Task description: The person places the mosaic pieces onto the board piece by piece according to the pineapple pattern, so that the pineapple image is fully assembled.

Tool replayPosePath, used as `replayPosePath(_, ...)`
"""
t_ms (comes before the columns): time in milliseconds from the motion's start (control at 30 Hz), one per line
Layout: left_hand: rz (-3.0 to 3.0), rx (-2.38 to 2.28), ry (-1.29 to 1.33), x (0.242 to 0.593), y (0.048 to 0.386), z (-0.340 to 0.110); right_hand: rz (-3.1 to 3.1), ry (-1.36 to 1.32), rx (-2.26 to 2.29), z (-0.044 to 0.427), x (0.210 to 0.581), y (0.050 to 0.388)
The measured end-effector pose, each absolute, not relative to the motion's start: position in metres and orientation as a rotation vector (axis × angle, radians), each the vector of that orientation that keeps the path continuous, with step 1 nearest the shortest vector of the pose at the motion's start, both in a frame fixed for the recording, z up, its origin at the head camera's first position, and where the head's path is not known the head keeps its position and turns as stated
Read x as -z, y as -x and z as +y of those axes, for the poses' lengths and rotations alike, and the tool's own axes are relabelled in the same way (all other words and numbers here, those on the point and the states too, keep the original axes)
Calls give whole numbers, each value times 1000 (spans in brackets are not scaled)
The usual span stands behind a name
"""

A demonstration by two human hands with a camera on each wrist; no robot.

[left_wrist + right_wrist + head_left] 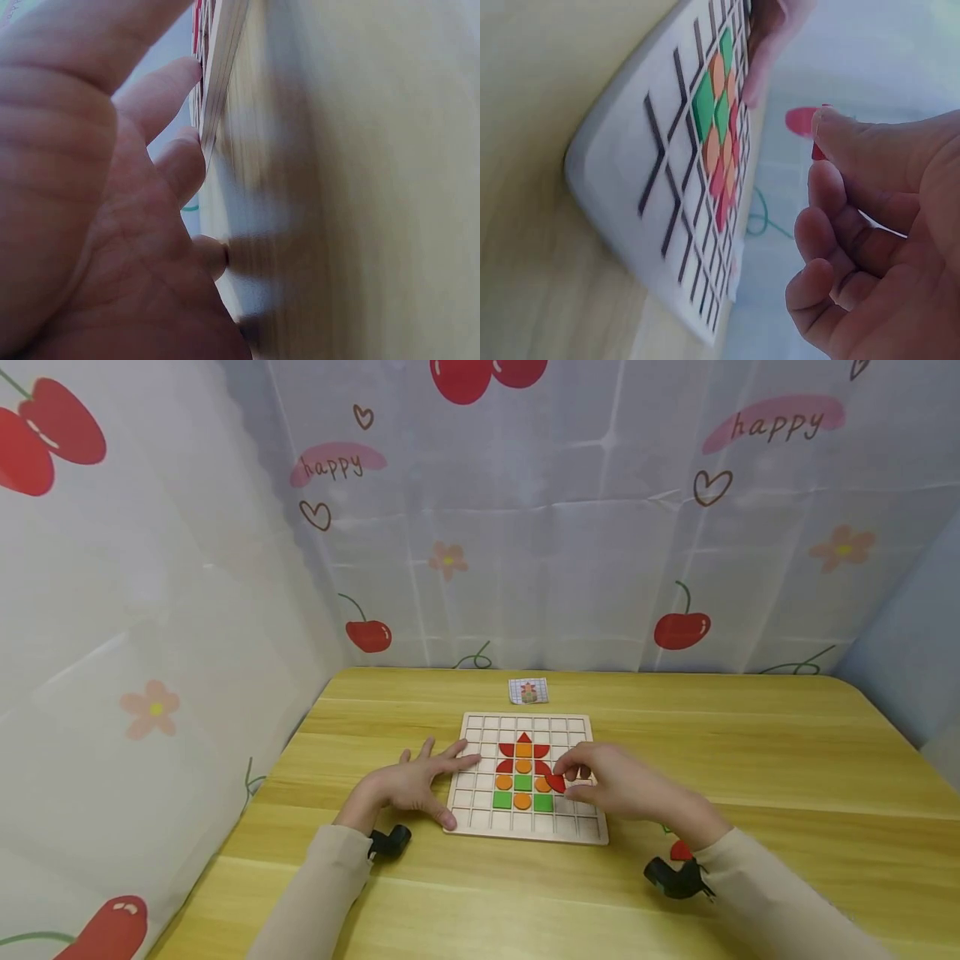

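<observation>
A square wooden grid board (474,818) lies on the table with red, orange and green flat tiles set in its middle cells. My left hand (411,787) spreads over the board's left edge, its thumb at the near-left corner; in the left wrist view, fingertips (189,71) touch the edge. My right hand (618,781) is above the board's right part. Between thumb and index finger it pinches a red tile (819,148), mostly covered by the fingers; in the head view this red tile (556,783) shows a curved edge, beside an orange round tile (543,785).
A small printed picture card (528,691) with a similar tile figure lies behind the board. Another red tile (681,850) is on the table by the right wrist, partly hidden by the sleeve. A patterned curtain (525,552) hangs along the table's far edge.
</observation>
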State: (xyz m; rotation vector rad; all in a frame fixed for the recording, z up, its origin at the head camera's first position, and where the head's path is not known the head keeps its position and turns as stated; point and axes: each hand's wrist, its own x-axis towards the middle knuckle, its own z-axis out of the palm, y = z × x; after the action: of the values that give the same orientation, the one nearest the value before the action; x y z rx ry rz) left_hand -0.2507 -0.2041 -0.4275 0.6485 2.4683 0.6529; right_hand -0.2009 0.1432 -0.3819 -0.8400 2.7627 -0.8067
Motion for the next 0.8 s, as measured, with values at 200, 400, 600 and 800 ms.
replayPosePath(200,2475,-651,-641,426,250,-204,2724,935,840,114,391,201)
replayPosePath(400,2475,-639,-659,424,249,-204,2688,962,837,91,402,199)
replayPosePath(600,2480,-639,-681,426,250,-204,2679,987,820,77,409,196)
replayPosePath(800,2470,-651,-675,424,250,-204,2684,1006,783,71,416,197)
